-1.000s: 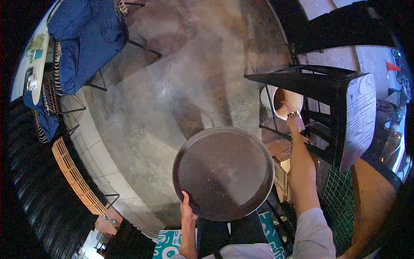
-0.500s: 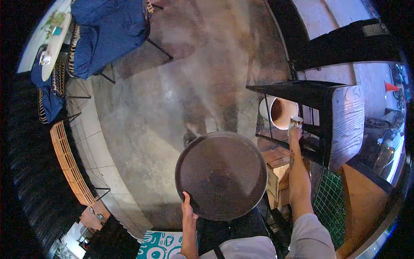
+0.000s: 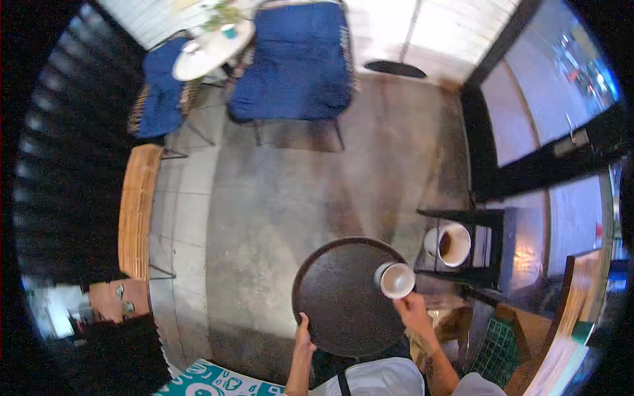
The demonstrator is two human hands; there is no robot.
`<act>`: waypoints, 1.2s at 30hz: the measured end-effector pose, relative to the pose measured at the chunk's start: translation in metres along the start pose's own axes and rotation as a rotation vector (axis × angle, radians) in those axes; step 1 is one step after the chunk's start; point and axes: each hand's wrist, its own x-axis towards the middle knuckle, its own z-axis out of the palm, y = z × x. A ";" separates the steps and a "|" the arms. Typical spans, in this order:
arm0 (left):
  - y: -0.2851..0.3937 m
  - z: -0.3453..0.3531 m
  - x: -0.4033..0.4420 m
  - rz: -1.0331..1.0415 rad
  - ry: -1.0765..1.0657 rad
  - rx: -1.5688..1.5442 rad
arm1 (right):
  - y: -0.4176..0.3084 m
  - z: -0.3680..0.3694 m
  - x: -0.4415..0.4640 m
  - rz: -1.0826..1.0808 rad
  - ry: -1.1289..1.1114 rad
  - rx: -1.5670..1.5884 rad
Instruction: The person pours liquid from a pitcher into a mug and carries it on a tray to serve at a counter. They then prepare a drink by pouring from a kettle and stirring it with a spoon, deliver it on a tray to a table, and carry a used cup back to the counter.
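Note:
My left hand (image 3: 302,340) grips the near left rim of a round dark brown serving tray (image 3: 340,300), its thumb lying over the edge. Held by my right hand (image 3: 416,315) is a white cup (image 3: 397,280), over the right side of the tray. I look down into the cup's pale inside. Whether its base touches the tray I cannot tell. Nothing else lies on the tray.
At right, a white bucket (image 3: 456,244) with brown contents stands by a black-framed stool (image 3: 505,244). Blue cushioned chairs (image 3: 290,63) and a small white table (image 3: 214,49) are at the back. A slatted wooden bench (image 3: 140,211) lines the left.
My right hand has brought the cup from beside the stool at right to over the tray. The view has turned right, and the chairs now appear further right in it.

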 end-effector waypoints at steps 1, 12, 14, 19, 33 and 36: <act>0.021 0.015 -0.036 -0.017 -0.005 -0.049 | -0.032 0.014 -0.007 -0.035 -0.132 0.024; 0.086 -0.136 -0.193 0.527 -0.026 -0.540 | -0.271 0.193 -0.072 -0.716 -0.843 0.048; 0.103 -0.147 -0.232 0.462 0.238 -0.611 | -0.297 0.229 -0.078 -0.811 -0.919 -0.012; 0.127 -0.199 -0.248 0.631 0.424 -0.853 | -0.361 0.320 -0.081 -0.941 -1.129 0.024; 0.256 -0.383 -0.282 0.837 0.762 -1.332 | -0.490 0.640 -0.037 -0.832 -0.923 0.002; 0.271 -0.417 -0.289 0.793 0.821 -1.459 | -0.495 0.731 -0.041 -0.174 -1.315 0.182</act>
